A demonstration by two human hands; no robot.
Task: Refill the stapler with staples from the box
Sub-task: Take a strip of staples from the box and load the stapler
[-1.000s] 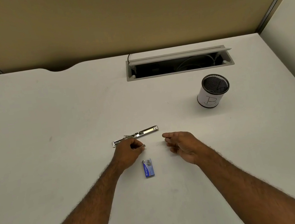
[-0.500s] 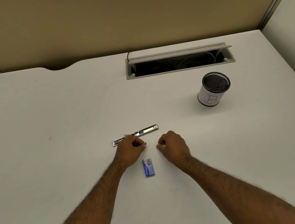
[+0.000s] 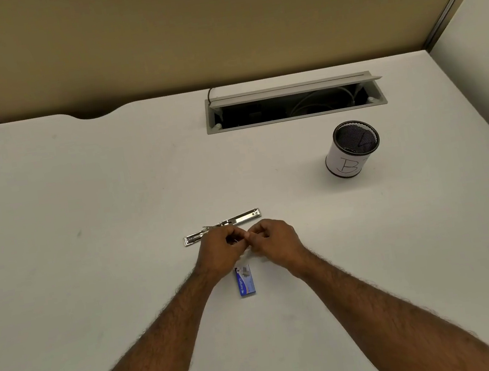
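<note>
Stapler (image 3: 222, 226) just beyond fingers (image 3: 241, 235).

White desk (image 3: 91, 269): opened-flat stapler (image 3: 241, 218) mid, staple box (image 3: 245, 281) just nearer, mesh cup (image 3: 351, 150) far right, cable hatch (image 3: 296, 116) at back.

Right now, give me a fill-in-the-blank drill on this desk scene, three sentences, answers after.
1. The stapler lies opened out flat on the desk, just beyond the two ____.
2. The blue box lies on the desk between the person's ____.
3. The mesh cup bears the handwritten letter ____.

The left hand and right hand meet fingertip to fingertip.

Missing words: hands; wrists; B
</note>
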